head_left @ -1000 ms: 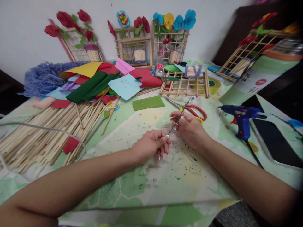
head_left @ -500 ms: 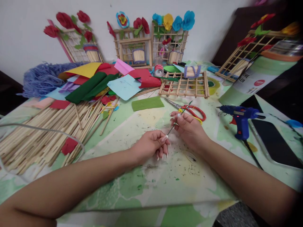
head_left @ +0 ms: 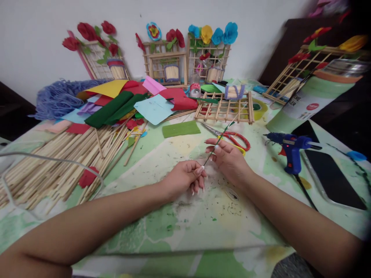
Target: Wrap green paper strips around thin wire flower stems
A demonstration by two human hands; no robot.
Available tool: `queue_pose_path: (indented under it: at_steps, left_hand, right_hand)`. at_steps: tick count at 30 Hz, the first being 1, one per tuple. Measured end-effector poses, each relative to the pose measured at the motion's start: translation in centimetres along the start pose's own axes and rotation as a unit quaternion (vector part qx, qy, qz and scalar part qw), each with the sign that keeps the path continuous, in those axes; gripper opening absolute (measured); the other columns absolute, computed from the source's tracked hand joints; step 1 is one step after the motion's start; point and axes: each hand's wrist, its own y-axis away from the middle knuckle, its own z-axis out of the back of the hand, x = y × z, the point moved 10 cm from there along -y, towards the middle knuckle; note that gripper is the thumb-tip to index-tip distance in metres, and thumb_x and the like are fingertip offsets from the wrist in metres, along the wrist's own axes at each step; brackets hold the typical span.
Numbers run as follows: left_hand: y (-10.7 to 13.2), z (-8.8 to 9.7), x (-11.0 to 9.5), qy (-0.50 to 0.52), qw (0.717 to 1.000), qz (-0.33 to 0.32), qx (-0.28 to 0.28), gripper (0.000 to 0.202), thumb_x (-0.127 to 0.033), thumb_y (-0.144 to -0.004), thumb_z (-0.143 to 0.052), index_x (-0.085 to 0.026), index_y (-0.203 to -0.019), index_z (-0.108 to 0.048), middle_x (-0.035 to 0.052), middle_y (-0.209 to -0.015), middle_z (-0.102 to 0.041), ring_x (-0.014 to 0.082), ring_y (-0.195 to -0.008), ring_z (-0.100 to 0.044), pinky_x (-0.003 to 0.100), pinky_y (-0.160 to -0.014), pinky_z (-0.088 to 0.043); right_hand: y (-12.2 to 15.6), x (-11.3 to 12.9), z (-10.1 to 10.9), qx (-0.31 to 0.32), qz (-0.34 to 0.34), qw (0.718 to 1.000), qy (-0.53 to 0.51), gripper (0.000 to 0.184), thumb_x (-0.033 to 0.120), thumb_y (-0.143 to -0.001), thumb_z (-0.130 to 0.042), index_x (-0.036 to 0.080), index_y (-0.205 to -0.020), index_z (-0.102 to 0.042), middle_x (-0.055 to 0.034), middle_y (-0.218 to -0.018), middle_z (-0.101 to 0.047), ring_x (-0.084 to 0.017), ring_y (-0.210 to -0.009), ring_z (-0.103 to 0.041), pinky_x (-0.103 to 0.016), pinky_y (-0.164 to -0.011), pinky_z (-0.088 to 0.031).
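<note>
Between my hands runs a thin dark green stem (head_left: pixel 209 157), slanting up to the right. My left hand (head_left: pixel 185 178) pinches its lower end between thumb and finger. Higher up, the thumb and fingers of my right hand (head_left: pixel 230 157) close on the same stem, and its tip shows above them. Just beyond my right hand lie scissors (head_left: pixel 236 139) with red and yellow handles. A strip of green crepe paper (head_left: pixel 181 129) rests flat on the table past my left hand.
A pile of wooden sticks (head_left: pixel 66 162) and coloured paper (head_left: pixel 155 109) covers the left. To the right are a blue glue gun (head_left: pixel 291 148), a phone (head_left: pixel 334 179) and a tumbler (head_left: pixel 314 96). A stick lattice (head_left: pixel 224 110) lies behind; flowered lattices (head_left: pixel 208 54) lean on the wall.
My right hand's fingers have shifted a little and straightened along the stem. My left hand keeps its pinch. The whole view has tilted slightly.
</note>
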Motion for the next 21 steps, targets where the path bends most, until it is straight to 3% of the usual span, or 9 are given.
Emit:
queue_pose_path:
  at_steps: [2, 5, 12, 15, 18, 21]
  left_hand:
    - [0.1, 0.1, -0.2, 0.001, 1.0, -0.006, -0.009, 0.022, -0.028, -0.087, -0.051, -0.013, -0.071, -0.053, -0.0022, -0.048, -0.057, 0.0042, -0.033, -0.045, 0.013, -0.034, -0.033]
    - [0.1, 0.2, -0.2, 0.002, 1.0, -0.007, -0.022, 0.022, -0.028, -0.086, -0.051, -0.013, -0.071, -0.052, -0.0019, -0.048, -0.057, 0.0043, -0.033, -0.045, 0.013, -0.034, -0.032]
    - [-0.3, -0.3, -0.2, -0.009, 1.0, -0.01, -0.014, 0.023, -0.032, -0.085, -0.054, -0.014, -0.071, -0.052, -0.0017, -0.048, -0.057, 0.0048, -0.033, -0.046, 0.014, -0.034, -0.033]
    - [-0.3, -0.4, -0.2, -0.001, 1.0, -0.009, -0.012, 0.024, -0.033, -0.084, -0.055, -0.014, -0.071, -0.052, -0.0018, -0.048, -0.057, 0.0047, -0.034, -0.046, 0.014, -0.035, -0.034]
    - [-0.3, -0.4, -0.1, 0.009, 1.0, -0.009, -0.009, 0.024, -0.034, -0.084, -0.054, -0.014, -0.071, -0.051, -0.002, -0.049, -0.057, 0.0046, -0.035, -0.046, 0.014, -0.036, -0.033]
    - [-0.4, -0.2, -0.2, 0.014, 1.0, -0.014, -0.01, 0.026, -0.037, -0.084, -0.055, -0.014, -0.072, -0.052, -0.002, -0.05, -0.058, 0.0045, -0.035, -0.046, 0.014, -0.036, -0.033]
  right_hand:
    - [0.1, -0.5, -0.7, 0.047, -0.019, 0.999, 0.014, 0.028, 0.037, -0.064, -0.079, 0.023, -0.087, -0.072, -0.0031, -0.093, -0.063, -0.014, -0.078, -0.052, -0.028, -0.066, -0.039]
    - [0.0, -0.5, -0.7, 0.058, -0.002, 0.998, 0.003, 0.015, 0.032, -0.069, -0.075, 0.019, -0.065, -0.07, -0.0045, -0.107, -0.061, -0.014, -0.089, -0.053, -0.029, -0.075, -0.04]
    - [0.2, -0.3, -0.4, 0.01, 0.011, 0.999, -0.034, 0.028, 0.027, -0.059, -0.081, 0.017, -0.05, -0.057, 0.0009, -0.083, -0.054, -0.01, -0.071, -0.047, -0.027, -0.071, -0.038]
    - [0.2, -0.3, 0.0, -0.016, 0.004, 0.999, -0.038, 0.025, 0.031, -0.055, -0.083, 0.018, -0.055, -0.061, -0.0003, -0.084, -0.057, -0.011, -0.069, -0.047, -0.027, -0.067, -0.039]
    - [0.0, -0.5, 0.1, -0.004, -0.013, 0.999, -0.037, 0.024, 0.036, -0.06, -0.08, 0.022, -0.077, -0.072, -0.0024, -0.092, -0.062, -0.012, -0.071, -0.05, -0.028, -0.067, -0.04]
    - [-0.2, 0.1, 0.4, -0.005, 0.003, 0.999, -0.033, 0.017, 0.033, -0.06, -0.08, 0.021, -0.068, -0.07, -0.0039, -0.107, -0.06, -0.013, -0.079, -0.052, -0.028, -0.07, -0.042]
